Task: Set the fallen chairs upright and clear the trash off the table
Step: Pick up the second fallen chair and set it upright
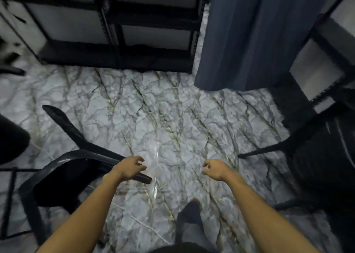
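A black plastic chair (63, 168) lies on its side on the marble floor at the lower left, its legs pointing up and to the right. My left hand (130, 168) hovers just over the tip of one leg, fingers curled and apart, holding nothing. My right hand (215, 169) hangs over bare floor to the right, fingers loosely curled, empty. A second black chair (315, 156) is at the right, one leg reaching left toward the floor's middle; its pose is hard to read.
A black shelf unit (119, 31) stands against the far wall. A blue curtain (249, 37) hangs at the upper right. Another dark frame (326, 47) fills the right edge. My foot (190, 218) is on the marble floor (153, 108) below my hands.
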Tool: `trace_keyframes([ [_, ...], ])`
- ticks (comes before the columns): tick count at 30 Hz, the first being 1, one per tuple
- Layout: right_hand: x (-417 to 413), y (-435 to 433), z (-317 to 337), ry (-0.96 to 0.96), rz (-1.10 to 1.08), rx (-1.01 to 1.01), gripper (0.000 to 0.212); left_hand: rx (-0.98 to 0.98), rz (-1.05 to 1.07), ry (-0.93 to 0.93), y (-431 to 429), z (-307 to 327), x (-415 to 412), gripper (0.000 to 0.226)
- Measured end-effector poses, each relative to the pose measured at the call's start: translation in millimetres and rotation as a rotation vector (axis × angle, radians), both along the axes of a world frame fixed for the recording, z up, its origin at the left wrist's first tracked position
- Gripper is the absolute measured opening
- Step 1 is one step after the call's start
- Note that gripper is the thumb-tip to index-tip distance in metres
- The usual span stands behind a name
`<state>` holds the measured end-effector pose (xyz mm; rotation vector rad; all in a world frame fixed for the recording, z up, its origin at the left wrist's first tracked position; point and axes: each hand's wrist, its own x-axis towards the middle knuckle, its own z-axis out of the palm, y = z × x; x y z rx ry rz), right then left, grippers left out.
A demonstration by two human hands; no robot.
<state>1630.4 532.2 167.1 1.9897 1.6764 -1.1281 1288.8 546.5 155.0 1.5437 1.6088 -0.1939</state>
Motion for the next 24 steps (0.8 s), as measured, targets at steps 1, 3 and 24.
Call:
trace_keyframes([
  [1, 4, 28, 2, 0.003, 0.051, -0.015, 0.041, -0.011, 0.051, -0.001, 10, 1, 3, 0.057],
  [3, 8, 83, 6, 0.013, 0.14, -0.031, 0.046, -0.022, 0.134, 0.001, 32, 6, 9, 0.055],
  [24, -216, 539, 5, 0.045, 0.933, -0.012, 0.047, -0.021, 0.921, -0.006, 269, 6, -87, 0.054],
])
